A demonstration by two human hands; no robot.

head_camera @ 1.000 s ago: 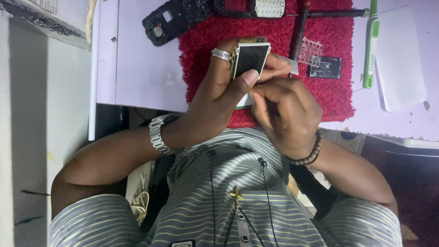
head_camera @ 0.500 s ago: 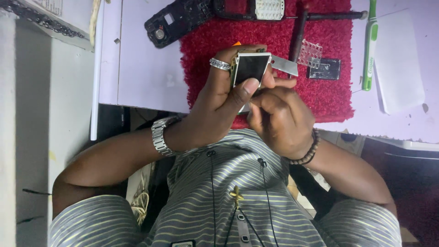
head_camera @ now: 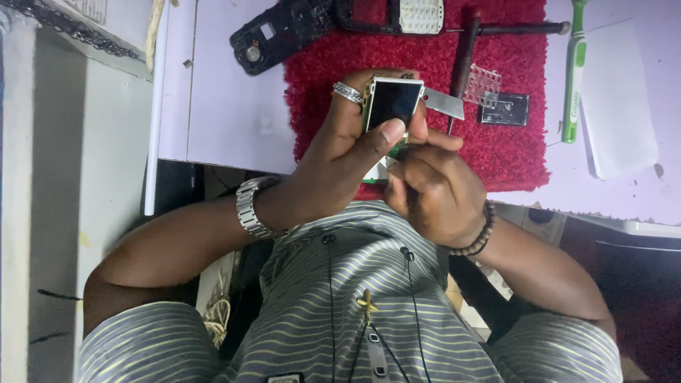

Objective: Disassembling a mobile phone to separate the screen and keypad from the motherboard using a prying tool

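Note:
My left hand (head_camera: 347, 152), with a ring and a metal wristwatch, grips a small stripped phone (head_camera: 391, 103) with a dark screen, thumb pressed on its lower edge. The phone is held over a red fuzzy mat (head_camera: 511, 149). Against the phone's bottom end, my right hand (head_camera: 433, 191), wearing a bead bracelet, is curled tight. A flat metal blade (head_camera: 445, 103) sticks out to the right of the phone, beside my right fingers. Whether the right hand holds the blade or only the phone, I cannot tell.
On the lilac table (head_camera: 227, 106) lie a black phone housing (head_camera: 273, 35), a white keypad (head_camera: 421, 14), a dark rod-like tool (head_camera: 464, 50), a clear plastic piece (head_camera: 484, 84), a small black part (head_camera: 504, 108), a green-white toothbrush (head_camera: 573, 71) and white paper (head_camera: 617, 99).
My right fingers have curled in closer to the phone's lower end, and the left thumb has shifted on it. The phone stays over the mat.

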